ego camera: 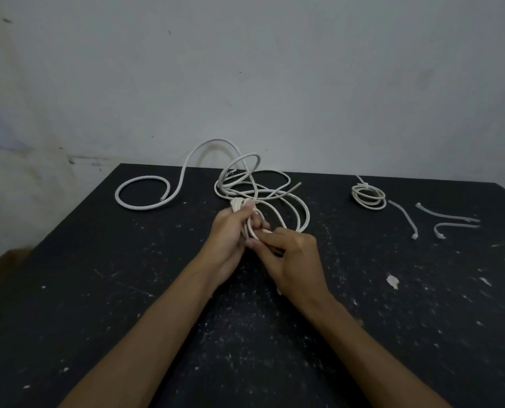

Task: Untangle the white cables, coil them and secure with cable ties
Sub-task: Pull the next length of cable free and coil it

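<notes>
Head view: I see both hands meeting over the middle of the table (98,290), working a small coil (252,223) of white cable. Risk first. The coil's free length runs back into the loose tangle (260,184) just behind the hands, so I judge any pull could drag that tangle along or tighten a crossing instead of freeing it. The wraps look springy; if either grip slackens I'd expect them to pop open. No tie is within the hands: three spare cable ties (448,216) lie well apart to the right, so reaching for one means letting go with one hand, which is when the coil could unwind.

Left hand (230,234): fingers curled round the bunched wraps, clenched on the coil, top of the bundle poking out above the fist. Right hand (292,254): fingers bent, pinching a strand at the coil's near edge; exact fingertip contact is hidden.

One finished bundle (368,197), already tied, sits near the spare ties. A thicker cable (145,195) loops at the far left.
</notes>
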